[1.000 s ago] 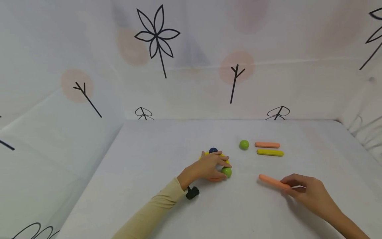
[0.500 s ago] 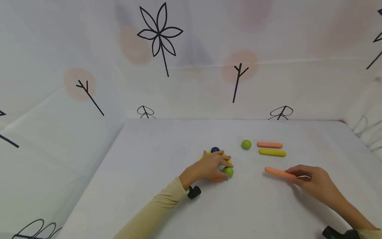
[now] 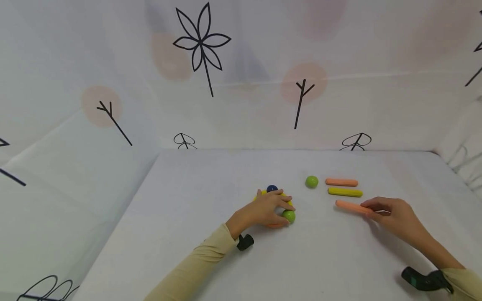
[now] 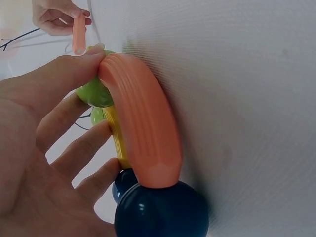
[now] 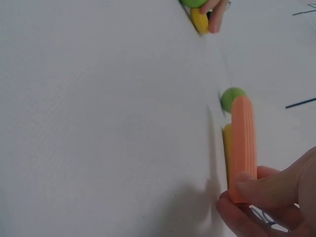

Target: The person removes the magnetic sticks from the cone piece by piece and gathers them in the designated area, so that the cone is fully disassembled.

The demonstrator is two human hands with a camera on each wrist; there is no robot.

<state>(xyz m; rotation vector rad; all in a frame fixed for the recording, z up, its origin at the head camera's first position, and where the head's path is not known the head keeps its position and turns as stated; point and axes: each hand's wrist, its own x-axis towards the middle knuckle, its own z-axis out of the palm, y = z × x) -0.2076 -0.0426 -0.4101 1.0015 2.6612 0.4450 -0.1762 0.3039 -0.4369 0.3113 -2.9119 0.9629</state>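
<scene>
My left hand point(image 3: 260, 210) holds a ring made of balls and curved bars, on the white table. In the left wrist view the thumb touches where the curved orange bar point(image 4: 143, 118) meets a green ball point(image 4: 96, 94), and fingertips rest against a curved yellow bar point(image 4: 116, 140). A dark blue ball point(image 4: 160, 212) joins the orange bar's near end; another dark blue ball point(image 3: 272, 189) shows at the ring's far side. Over the table on the right, my right hand point(image 3: 393, 215) pinches one end of a straight orange bar point(image 3: 350, 206), its free end pointing left.
Beyond the right hand lie a yellow bar point(image 3: 345, 192) and a second orange bar point(image 3: 342, 182), side by side. A loose green ball point(image 3: 311, 182) sits left of them. A cloth wall point(image 3: 244, 113) with plant drawings rises behind the table.
The right hand has moved away from the person and slightly right, bringing its orange bar nearer the yellow bar. The left hand stays on the ring. The head view has shifted slightly.
</scene>
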